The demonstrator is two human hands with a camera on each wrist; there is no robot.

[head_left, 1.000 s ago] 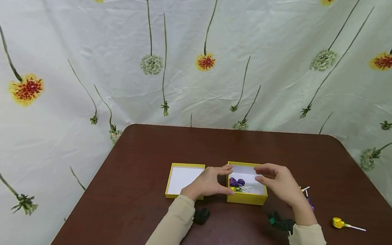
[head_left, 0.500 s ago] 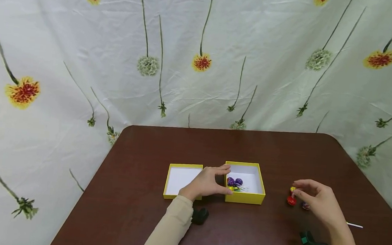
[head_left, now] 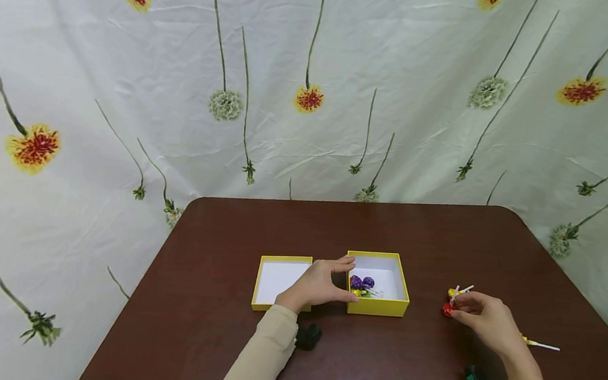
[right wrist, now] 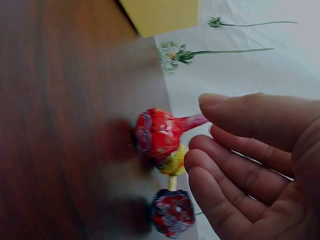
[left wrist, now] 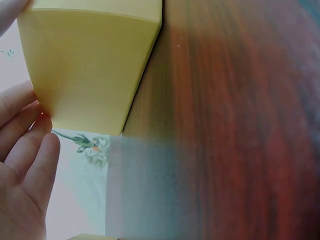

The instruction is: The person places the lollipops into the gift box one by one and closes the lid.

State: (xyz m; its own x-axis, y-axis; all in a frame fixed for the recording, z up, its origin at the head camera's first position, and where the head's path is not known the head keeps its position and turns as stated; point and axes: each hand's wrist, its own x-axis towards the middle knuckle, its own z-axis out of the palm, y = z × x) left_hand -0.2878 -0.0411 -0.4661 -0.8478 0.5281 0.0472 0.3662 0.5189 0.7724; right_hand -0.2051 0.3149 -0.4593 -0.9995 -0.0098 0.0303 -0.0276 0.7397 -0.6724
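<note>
A yellow box (head_left: 380, 308) with a white inside stands on the table, holding purple lollipops (head_left: 368, 282) and a yellow one at its left side. My left hand (head_left: 316, 286) grips the box's left end, thumb at the front wall, fingers along the side. To the right, my right hand (head_left: 490, 324) pinches the stick of a red lollipop (right wrist: 159, 132) between thumb and fingertips. Close beside it are a yellow lollipop (right wrist: 175, 160) and a dark red-and-blue wrapped lollipop (right wrist: 173, 212), the latter hidden behind the hand in the head view.
Left of the box lies its shallow yellow lid (head_left: 281, 281), white side up, partly behind the left hand. Another yellow lollipop's white stick (head_left: 542, 345) pokes out right of the right wrist. A flowered cloth (head_left: 269, 90) hangs behind the brown table (head_left: 205, 326).
My right hand left the box and moved right to the loose lollipops, then lowered its fingers onto the red one's stick. The left hand stays at the box.
</note>
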